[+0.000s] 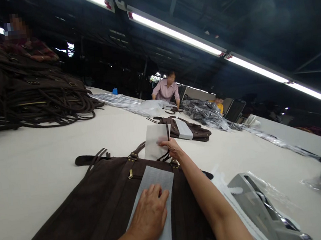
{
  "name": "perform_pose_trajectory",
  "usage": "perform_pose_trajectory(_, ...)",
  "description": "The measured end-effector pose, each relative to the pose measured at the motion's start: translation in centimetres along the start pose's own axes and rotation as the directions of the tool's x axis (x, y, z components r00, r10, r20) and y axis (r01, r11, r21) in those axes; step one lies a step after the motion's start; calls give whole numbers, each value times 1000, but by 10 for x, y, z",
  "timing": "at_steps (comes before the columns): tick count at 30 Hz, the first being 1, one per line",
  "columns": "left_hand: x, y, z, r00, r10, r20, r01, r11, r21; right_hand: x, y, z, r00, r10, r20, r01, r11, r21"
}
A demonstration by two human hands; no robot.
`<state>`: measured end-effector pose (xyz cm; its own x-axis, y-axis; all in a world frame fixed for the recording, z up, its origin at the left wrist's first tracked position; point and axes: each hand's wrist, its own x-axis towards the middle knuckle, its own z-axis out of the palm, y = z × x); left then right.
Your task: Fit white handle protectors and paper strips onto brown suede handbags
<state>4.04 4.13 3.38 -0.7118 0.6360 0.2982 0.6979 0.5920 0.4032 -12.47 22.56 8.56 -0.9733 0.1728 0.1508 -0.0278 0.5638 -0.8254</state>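
Observation:
A dark brown bag lies on the table in front of me, with a brass zipper pull on its face. Lengthwise over it runs a grey strip, and my left hand rests palm down on this strip, fingers slightly bent. Beyond the bag's top edge, my right hand is closed around the dark bag handle. A pale sheet stands up by the handle, against the right fingers; whether they also pinch it I cannot tell.
A tape dispenser stands at the right beside white strips. Another brown bag with a pale band lies farther ahead. Stacked brown bags fill the left. A co-worker leans over plastic wrapping at the far end.

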Motion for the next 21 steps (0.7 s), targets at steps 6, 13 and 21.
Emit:
perform_pose_trajectory(6, 1, -1, 1, 998, -22, -55, 21, 1000, -6, -20, -36, -32, 999, -38, -26, 33, 986, -162)
perform_pose_trajectory(13, 10, -24, 13, 971, -15, -238, 34, 996, 77, -67, -88, -45, 1000, -22, -18, 10, 870, -492)
perform_pose_trajectory(21, 17, -30, 11, 976, -21, -218, 10, 999, -54, -144, -114, -22, 997, 48, 66, 26, 580, -814)
